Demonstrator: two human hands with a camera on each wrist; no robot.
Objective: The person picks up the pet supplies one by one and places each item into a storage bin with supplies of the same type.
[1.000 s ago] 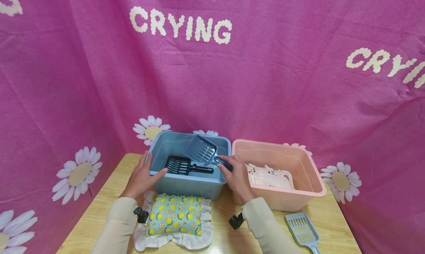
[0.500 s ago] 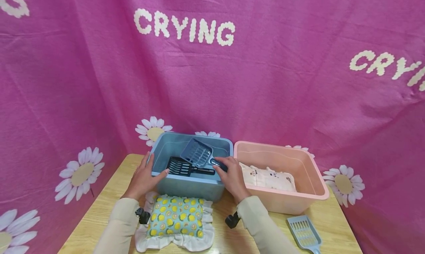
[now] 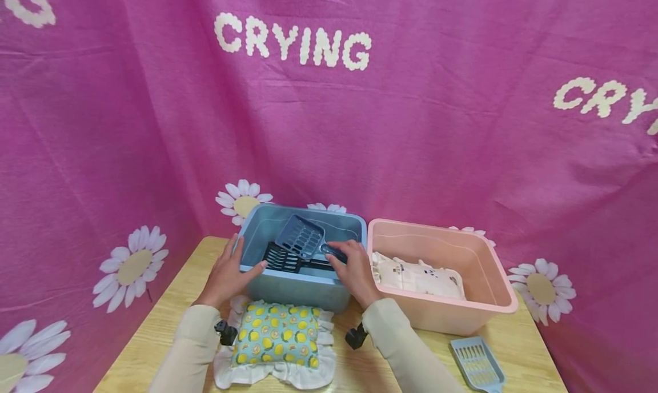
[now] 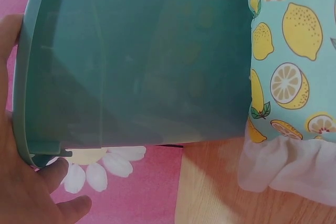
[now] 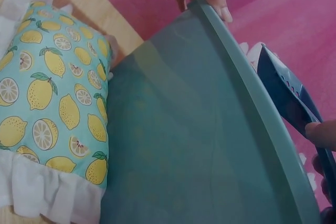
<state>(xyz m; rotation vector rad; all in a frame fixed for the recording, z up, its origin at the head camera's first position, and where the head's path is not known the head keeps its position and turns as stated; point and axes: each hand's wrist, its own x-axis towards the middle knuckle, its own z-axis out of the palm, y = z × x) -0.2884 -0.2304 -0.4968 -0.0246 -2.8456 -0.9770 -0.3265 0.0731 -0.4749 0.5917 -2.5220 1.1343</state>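
My right hand [image 3: 356,272] pinches the handle of a dark blue litter scoop [image 3: 302,236], whose slotted head tilts over the blue plastic bin [image 3: 298,290]. A black litter scoop [image 3: 280,258] lies inside that bin, partly covered by the blue one in the head view. My left hand [image 3: 224,279] holds the bin's left front corner. In the right wrist view, the left thumb sits over the rim [image 5: 231,30], with fingers on the outer side. The left wrist view shows other fingertips [image 4: 55,174] curled beneath the corner.
A ruffled lemon-print pillow [image 3: 277,335] lies against the blue bin's front. To the right stands a pink bin [image 3: 437,316] holding a cream printed cloth item [image 3: 424,280]. A light blue scoop [image 3: 478,363] rests on the wooden table [image 3: 169,319]. A pink curtain [image 3: 329,136] hangs behind.
The dark blue scoop has moved left and lower over the blue bin with my right hand. My left hand keeps its place on the corner. The head view has shifted slightly.
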